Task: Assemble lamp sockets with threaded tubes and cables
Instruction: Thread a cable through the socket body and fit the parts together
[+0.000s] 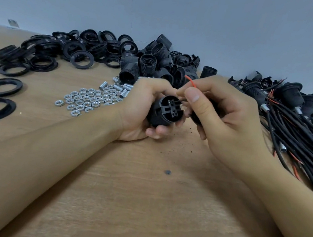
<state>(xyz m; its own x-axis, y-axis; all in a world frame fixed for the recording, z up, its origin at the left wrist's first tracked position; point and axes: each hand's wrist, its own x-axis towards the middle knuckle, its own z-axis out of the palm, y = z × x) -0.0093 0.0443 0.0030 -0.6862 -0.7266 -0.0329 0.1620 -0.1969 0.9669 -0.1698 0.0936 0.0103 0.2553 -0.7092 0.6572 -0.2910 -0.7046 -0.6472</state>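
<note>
Right of the nut pile (90, 99): left hand (143, 107) gripping socket (165, 110), right hand (222, 114) pinching red wire (192, 81). Risk of missed terminal if pinch slips.

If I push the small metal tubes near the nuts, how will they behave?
The metal tubes are short smooth cylinders lying sideways, so they would probably roll. They look rigid, and likely slippery to pinch. The flat hex nuts beside them may block some.

L hand (141, 105) grips black socket body (165, 110), terminal end facing camera. R hand (228, 114) pinches red wire (192, 82) just above terminals. Hex nuts (87, 98) and threaded tubes (116, 88) lie left on table (142, 204); cable bundle (295, 138) right.
</note>
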